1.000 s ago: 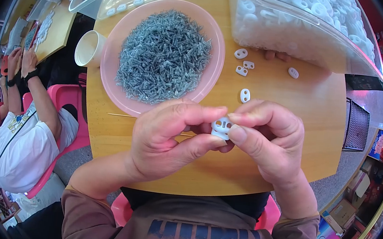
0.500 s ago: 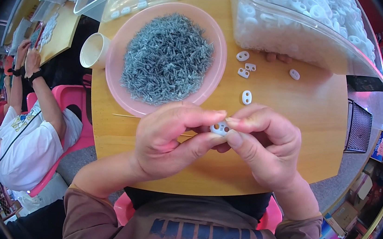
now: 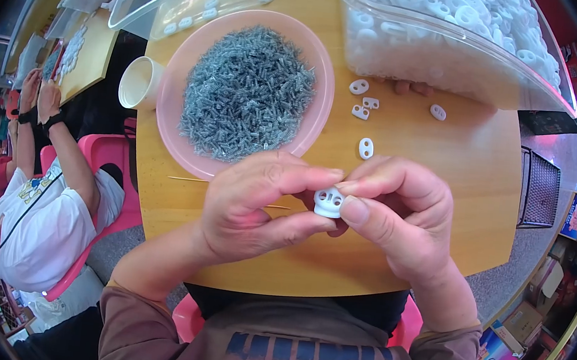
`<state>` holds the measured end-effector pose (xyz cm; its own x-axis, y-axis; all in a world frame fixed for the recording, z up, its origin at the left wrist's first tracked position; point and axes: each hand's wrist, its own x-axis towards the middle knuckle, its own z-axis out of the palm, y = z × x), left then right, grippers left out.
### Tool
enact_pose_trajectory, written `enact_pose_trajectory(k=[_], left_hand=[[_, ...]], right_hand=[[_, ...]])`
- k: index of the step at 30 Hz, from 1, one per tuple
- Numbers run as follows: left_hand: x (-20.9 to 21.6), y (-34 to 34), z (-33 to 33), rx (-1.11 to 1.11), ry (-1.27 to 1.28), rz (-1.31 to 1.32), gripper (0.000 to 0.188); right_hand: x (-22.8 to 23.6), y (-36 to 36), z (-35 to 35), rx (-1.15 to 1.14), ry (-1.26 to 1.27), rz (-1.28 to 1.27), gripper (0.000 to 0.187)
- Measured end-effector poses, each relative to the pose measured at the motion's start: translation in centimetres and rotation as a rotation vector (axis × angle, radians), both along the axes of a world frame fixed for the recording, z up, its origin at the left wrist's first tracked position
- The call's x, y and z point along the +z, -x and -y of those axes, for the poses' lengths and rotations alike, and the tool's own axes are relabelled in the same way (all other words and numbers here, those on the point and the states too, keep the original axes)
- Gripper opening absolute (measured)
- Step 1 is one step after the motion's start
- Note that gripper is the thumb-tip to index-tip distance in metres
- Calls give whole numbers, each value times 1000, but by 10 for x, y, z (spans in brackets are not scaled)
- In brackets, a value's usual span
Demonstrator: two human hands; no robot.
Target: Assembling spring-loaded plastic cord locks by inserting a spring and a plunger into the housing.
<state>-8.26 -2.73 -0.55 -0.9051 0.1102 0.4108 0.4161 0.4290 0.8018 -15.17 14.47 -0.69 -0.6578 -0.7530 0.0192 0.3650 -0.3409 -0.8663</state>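
Observation:
A small white plastic cord lock [image 3: 329, 202] with two holes sits between my hands, over the near part of the table. My right hand [image 3: 407, 224] pinches its right side with thumb and forefinger. My left hand [image 3: 247, 200] closes on it from the other side, forefinger at the top edge and thumb by the lower rim. The remaining fingers of both hands are partly hidden behind it. Just beyond my fingers lies a loose white two-hole piece [image 3: 366, 148]. Left of that, a pink basin [image 3: 169, 115] holds a heap of small metal springs [image 3: 248, 91].
A clear bin [image 3: 421, 57] full of white pieces stands at the far right, a clear tray [image 3: 134, 9] at the far left. A cream cup [image 3: 138, 83] is beside the basin. Thin sticks [image 3: 188, 179] lie nearby. Another person [image 3: 52, 218] works at the left.
The cord lock has tipped, so its wider lower rim shows. My left thumb has drawn back slightly from its front. The view has shifted a little.

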Motion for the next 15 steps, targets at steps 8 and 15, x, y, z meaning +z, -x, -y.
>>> enact_pose_trajectory(k=[8,15], left_hand=[[-4,-2,-1,10,-54,47,36],[-3,-4,2,-2,-20,35,36]], right_hand=[[-3,-2,1,-9,-40,-11,8],[-2,-1,1,28,-34,60,8]])
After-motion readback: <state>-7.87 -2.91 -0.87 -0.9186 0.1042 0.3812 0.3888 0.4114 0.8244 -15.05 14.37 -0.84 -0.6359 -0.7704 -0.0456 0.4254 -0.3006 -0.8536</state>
